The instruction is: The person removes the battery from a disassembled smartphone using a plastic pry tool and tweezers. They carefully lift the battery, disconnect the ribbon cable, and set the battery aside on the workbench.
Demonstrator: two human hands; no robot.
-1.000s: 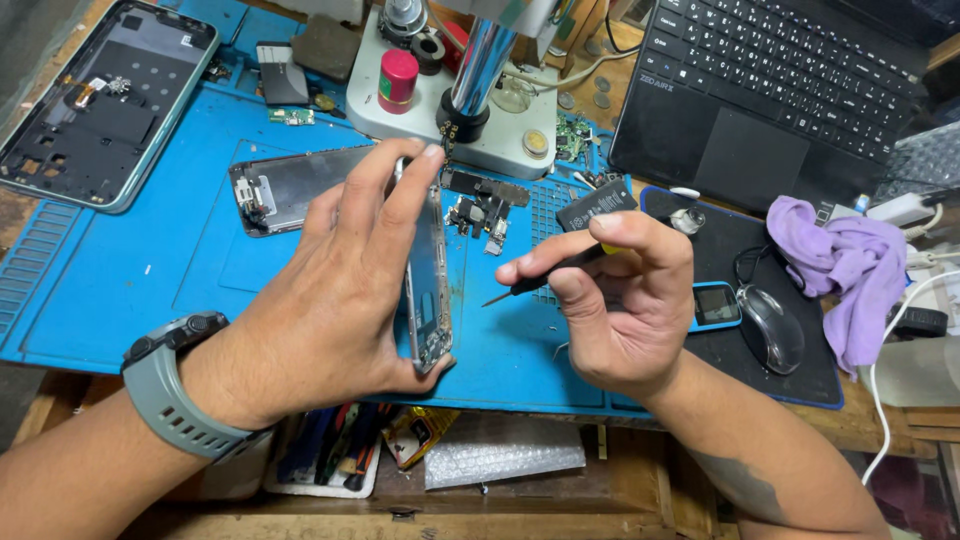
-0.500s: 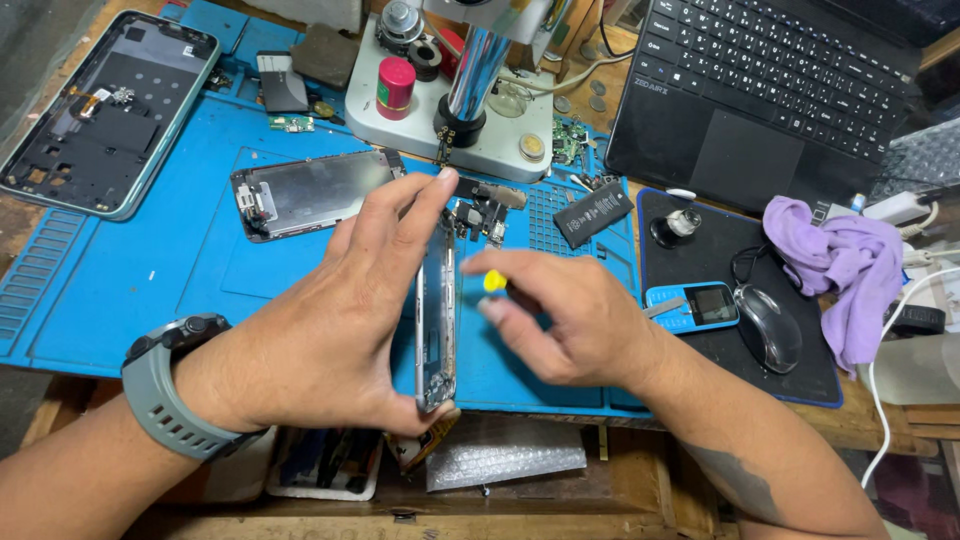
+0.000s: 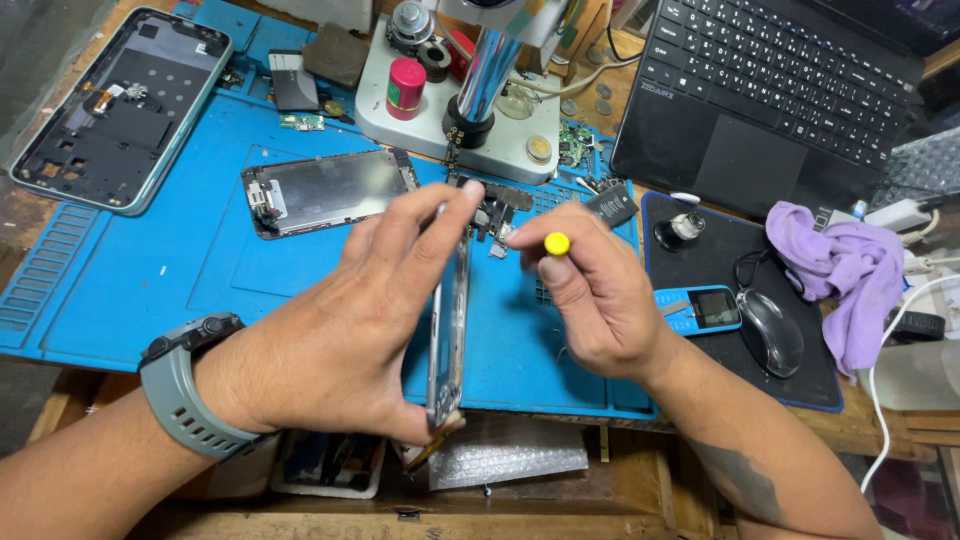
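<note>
Over the blue work mat (image 3: 150,290) on a cluttered wooden table (image 3: 640,470): left hand (image 3: 350,330) clamped on a phone frame (image 3: 447,320), held edge-on, upright, above the mat's near edge. Right hand (image 3: 590,290) closed around a yellow-capped screwdriver (image 3: 556,243), just beside the frame's top. On the mat: a stripped phone screen (image 3: 330,190), an open back housing (image 3: 110,105) far left. White microscope base (image 3: 450,110) behind. Laptop (image 3: 780,100), mouse (image 3: 770,330), small blue phone (image 3: 700,308), purple cloth (image 3: 840,265) to the right.
</note>
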